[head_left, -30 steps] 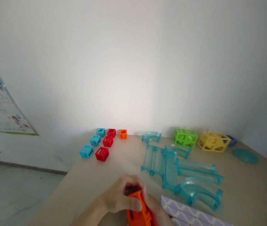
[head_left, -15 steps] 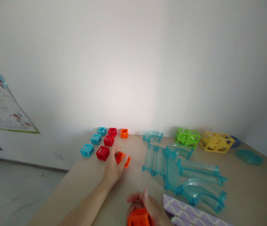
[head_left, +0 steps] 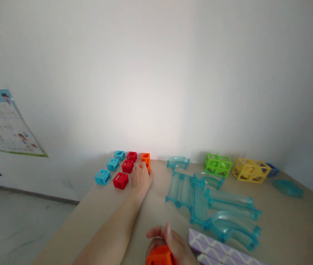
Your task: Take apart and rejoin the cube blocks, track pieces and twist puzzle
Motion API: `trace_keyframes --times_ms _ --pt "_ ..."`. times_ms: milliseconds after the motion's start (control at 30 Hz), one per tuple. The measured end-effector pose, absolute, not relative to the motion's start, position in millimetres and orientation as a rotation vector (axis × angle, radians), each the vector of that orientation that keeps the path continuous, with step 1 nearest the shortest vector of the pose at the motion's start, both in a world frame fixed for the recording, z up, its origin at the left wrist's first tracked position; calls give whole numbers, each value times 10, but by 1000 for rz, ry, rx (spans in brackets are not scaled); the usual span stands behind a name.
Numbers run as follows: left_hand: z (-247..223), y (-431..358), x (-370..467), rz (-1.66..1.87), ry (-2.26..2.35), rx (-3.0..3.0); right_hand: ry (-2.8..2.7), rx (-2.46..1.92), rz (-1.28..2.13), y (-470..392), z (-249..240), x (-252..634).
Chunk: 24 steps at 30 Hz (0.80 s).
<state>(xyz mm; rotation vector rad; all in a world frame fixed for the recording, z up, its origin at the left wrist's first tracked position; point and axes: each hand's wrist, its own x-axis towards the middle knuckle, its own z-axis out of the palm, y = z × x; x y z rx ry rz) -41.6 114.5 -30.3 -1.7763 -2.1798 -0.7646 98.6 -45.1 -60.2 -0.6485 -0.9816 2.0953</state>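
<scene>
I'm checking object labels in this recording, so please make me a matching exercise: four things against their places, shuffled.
Things:
1. Left hand
2. Right hand
3. Poster
4. Green block

Places:
A. On the wall
B. Beside the yellow block
C. At the bottom edge, holding an orange block
D. Just right of the red blocks

Pairs: 1-D; 2-C; 3-A; 4-B

The near orange hollow plastic block (head_left: 160,256) is looking smooth, while the translucent teal plastic track pieces (head_left: 200,206) at right are gleaming glossily.
</scene>
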Motion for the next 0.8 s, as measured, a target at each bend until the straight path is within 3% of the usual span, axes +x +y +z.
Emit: trace_keyframes --times_ms 267,533,667,733,800 --pt "-316 1168 -404 -730 -1894 -1976 -980 -637 2086 -466 -546 977" --pt "-286 1128 -403 -834 -1935 -1890 -1019 -656 2062 -442 -601 1003" --pt "-225 730 -372 -1420 -1696 -2045 -1007 -697 2022 -419 -657 1029" --pt "-223 431 -408 -1777 -1406 -2373 -1033 -745 1966 -411 -673 1060" --pt "-224 128 -472 -1896 -1109 -2805 -1059 -748 1908 -406 -668 1090"
